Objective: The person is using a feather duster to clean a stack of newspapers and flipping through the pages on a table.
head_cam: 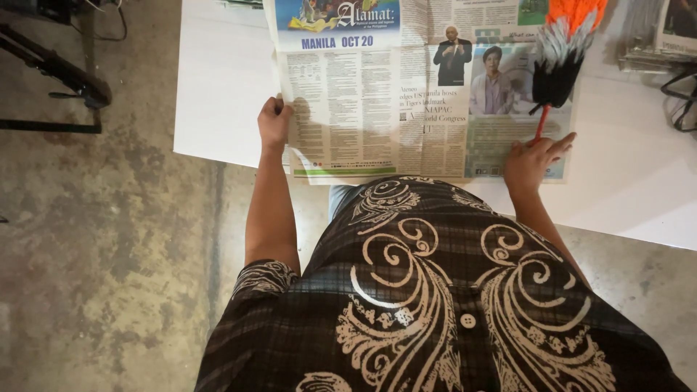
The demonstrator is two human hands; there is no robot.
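An open newspaper [377, 94] lies spread on a white table [218, 80]. My left hand [274, 123] grips the paper's left edge near its lower corner. My right hand [534, 160] rests with fingers apart on the paper's lower right corner, touching the thin red handle of a feather duster [563, 51]. The duster has black, white and orange feathers and lies across the paper's upper right part.
A stack of more newspapers [664, 36] sits at the table's far right. A dark metal frame [58, 72] stands on the concrete floor [94, 254] to the left. My patterned dark shirt [435, 305] fills the lower view.
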